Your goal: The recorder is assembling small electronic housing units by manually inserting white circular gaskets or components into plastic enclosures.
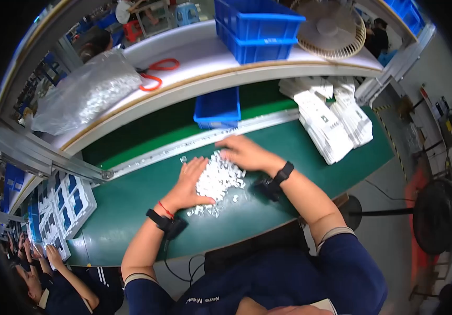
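**Q:** State the location of the white parts
**A:** The heap of small white parts [219, 177] lies on the green worktop [283, 191], between the two hands. From the left grip [187, 184] it lies to the right; from the right grip [249, 154] it lies to the left and toward the wearer

**Q:** Which side is nearer?
**A:** Neither is clearly nearer. The left grip borders the heap's left side, its thumb reaching across the near part; the right grip meets the far right edge

**Q:** Report the state of each grip
**A:** Left: spread wide, thumb well apart from the fingers, no part seen clasped. Right: fingers loosely bent over the heap, pointing left; whether they have hold of a part cannot be told

**Q:** Give the heap's orientation
**A:** The long axis runs from the far side toward the wearer, its near end leaning left. The far end points roughly toward the blue bin [217, 107]. Single parts show no common direction; most are too small to read. One loose part [236, 198] sits just beside the heap, on its right
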Tool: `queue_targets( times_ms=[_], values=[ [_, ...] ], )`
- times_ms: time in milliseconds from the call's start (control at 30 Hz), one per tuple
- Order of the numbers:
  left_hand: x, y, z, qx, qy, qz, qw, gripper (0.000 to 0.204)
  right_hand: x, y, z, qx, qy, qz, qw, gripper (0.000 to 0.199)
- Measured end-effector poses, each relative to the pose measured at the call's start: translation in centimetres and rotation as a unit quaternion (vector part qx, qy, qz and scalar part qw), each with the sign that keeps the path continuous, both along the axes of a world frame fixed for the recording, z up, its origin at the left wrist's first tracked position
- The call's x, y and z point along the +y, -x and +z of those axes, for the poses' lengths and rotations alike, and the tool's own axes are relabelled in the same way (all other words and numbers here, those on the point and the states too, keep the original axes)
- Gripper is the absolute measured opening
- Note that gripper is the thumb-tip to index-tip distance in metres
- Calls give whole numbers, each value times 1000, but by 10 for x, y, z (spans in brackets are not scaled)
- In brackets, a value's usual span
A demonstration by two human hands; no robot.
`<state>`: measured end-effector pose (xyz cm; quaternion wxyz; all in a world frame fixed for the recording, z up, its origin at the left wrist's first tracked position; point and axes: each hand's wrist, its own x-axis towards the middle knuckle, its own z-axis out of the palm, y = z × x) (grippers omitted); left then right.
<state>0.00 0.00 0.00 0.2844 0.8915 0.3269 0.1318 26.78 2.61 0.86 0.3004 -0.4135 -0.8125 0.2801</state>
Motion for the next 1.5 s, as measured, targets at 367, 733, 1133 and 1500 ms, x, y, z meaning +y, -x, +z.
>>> queue_targets(
  times_ms=[367, 733, 1133, 1500],
  values=[
    [-41, -51, 78, -109, -144, 106, 978, 44, -8, -65, 25, 386, 163, -242, 875, 17],
    [-66, -182, 73, -257, 176, -46, 949, 23, -42, -271, 52, -21, -7, -471, 882, 40],
    [-41, -239, -11, -452, 476, 176, 734, 63, -105, -159, 36, -64, -84, -328, 939, 52],
    [-26, -216, 2, -488, 507, 120, 700, 45, -111, -164, -26, 317, 66, -241, 915, 43]
  ],
)
